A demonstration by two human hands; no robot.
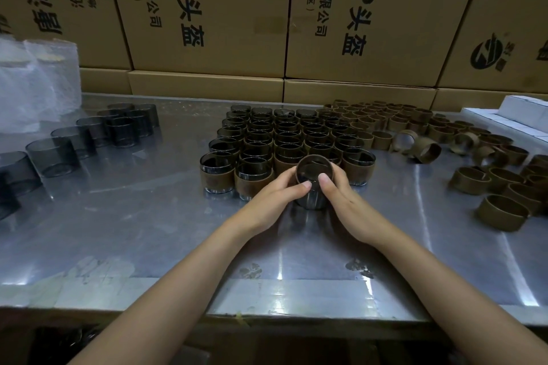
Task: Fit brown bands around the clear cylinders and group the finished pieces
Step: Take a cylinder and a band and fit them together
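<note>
We see both hands at centre counter (133, 216): left hand (274, 198) and right hand (341, 198) each in clamped grip on clear cylinder (311, 197) (brown band (313, 158) near its rim), just before grouped finished pieces (284, 139). Loose bands (474, 157) right.

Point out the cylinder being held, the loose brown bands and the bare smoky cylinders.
Held clear cylinder (313, 170): head view, its open rim.
Loose brown bands (502, 212): head view, nearest band's outer wall.
Bare smoky cylinders (53, 154): head view, one cylinder's side.
</note>
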